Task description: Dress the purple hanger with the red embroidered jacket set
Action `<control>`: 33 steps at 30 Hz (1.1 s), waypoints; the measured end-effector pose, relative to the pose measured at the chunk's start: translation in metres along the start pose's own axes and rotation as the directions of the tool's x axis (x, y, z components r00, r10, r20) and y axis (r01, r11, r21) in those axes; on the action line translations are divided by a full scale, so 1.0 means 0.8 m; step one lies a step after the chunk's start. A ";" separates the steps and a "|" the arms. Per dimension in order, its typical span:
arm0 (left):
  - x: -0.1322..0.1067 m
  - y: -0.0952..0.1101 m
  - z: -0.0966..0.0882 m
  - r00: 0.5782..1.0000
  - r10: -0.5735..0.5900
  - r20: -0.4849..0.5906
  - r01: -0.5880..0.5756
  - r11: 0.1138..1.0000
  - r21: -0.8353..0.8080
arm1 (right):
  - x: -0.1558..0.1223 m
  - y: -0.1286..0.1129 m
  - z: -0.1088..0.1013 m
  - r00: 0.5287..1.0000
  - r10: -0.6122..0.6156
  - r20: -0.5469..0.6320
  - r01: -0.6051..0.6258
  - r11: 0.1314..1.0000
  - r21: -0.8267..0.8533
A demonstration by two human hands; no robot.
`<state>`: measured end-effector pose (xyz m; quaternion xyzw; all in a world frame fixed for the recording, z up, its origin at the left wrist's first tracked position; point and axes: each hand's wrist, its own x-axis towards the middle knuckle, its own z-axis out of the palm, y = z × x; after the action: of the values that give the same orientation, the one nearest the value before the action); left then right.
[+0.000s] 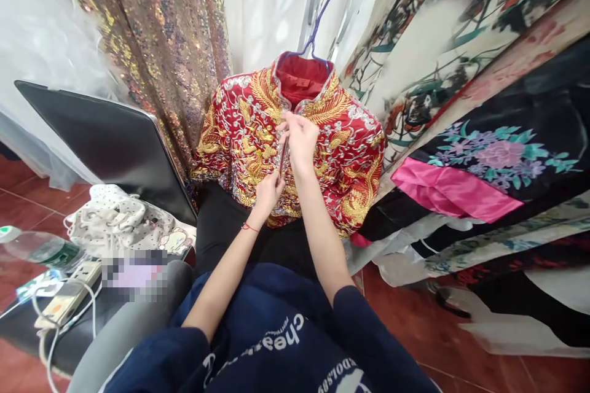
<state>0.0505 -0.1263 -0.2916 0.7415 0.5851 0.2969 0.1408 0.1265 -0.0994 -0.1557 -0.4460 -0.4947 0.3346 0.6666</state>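
A red jacket (251,141) with gold and silver embroidery and a stand-up collar lies over my lap, on a purple hanger (318,18). My right hand (302,138) is closed in a pinch at the front opening, just below the collar. Lower down the same opening, my left hand (268,191) pinches the jacket's front edge. Between the two hands runs a narrow dark-red strip, seemingly part of that edge. My fingers cover the fastening there, so its details are hidden.
Left, a black chair (106,135) holds a dotted white cloth bag (120,221). A plastic bottle (41,249) and a power strip (69,295) with white cables lie nearby. Sequined fabric (170,24) hangs behind; patterned garments (498,153) hang at right.
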 end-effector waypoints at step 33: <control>0.184 0.035 -0.233 0.699 0.570 -0.432 -0.523 0.819 0.236 | 0.022 -0.050 -0.128 0.850 -0.508 0.139 0.329 0.306 -0.893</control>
<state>-0.0198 -0.0198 -0.0898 0.7886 0.3678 0.4725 -0.1398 0.2297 -0.1262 -0.1237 -0.6102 -0.6342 -0.2037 0.4290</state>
